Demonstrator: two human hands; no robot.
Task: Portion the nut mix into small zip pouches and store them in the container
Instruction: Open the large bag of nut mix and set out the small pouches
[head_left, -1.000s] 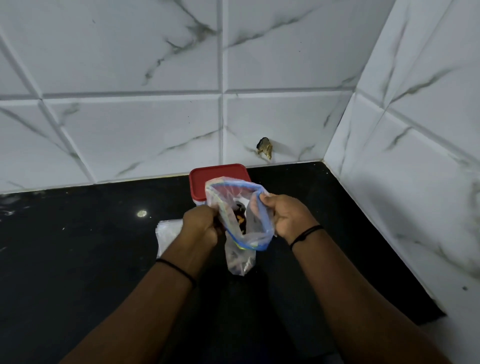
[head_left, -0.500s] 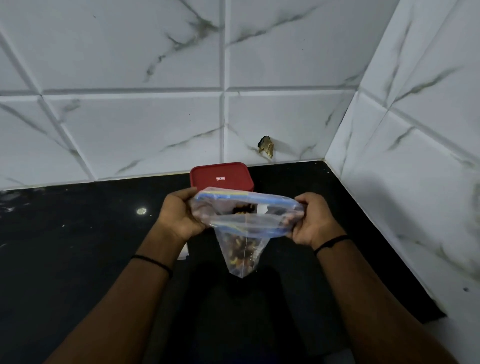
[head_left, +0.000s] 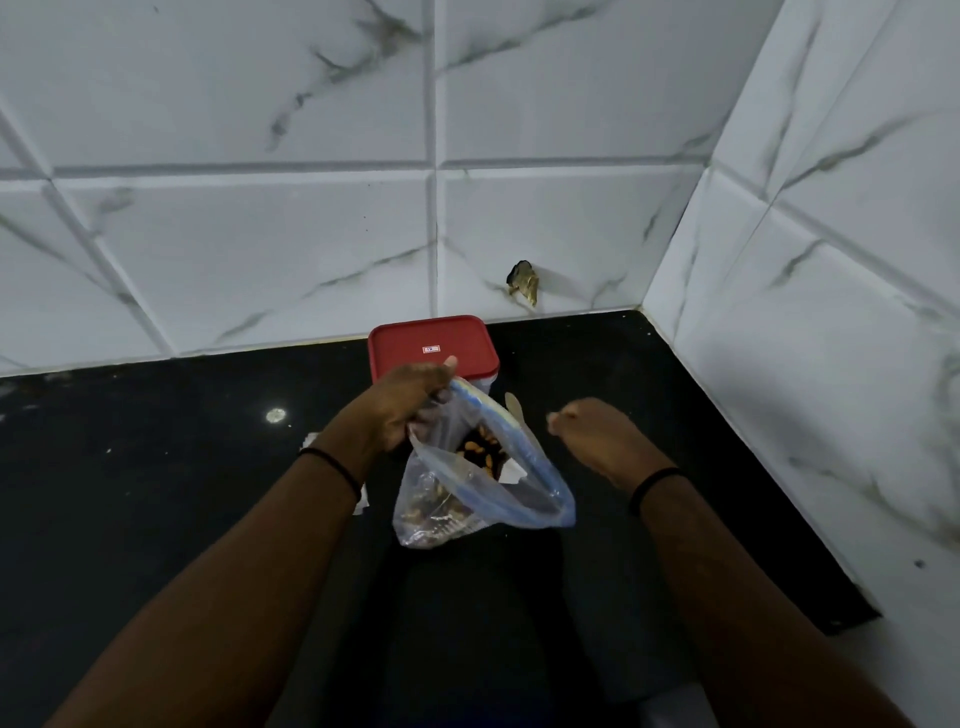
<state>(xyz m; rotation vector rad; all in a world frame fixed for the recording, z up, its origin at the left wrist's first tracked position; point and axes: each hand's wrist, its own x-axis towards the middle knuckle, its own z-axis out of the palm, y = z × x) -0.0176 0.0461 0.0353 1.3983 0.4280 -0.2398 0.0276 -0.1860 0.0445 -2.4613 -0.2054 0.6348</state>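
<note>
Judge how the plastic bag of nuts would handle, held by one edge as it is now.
The bag looks floppy: gripped only by the left hand, its open mouth sags. The nuts pool low, so it probably hangs bottom-heavy. Tilted, it could spill.

The scene is dim, with a cool grey cast. The white marble-look wall tiles (head_left: 260, 249) catch most of the light, while the black worktop (head_left: 130, 493) swallows detail, apart from one small bright glint (head_left: 275, 414) left of centre. The tile joints bow toward the frame's edges from the wide lens. The forearms at the bottom look soft and underexposed.
</note>
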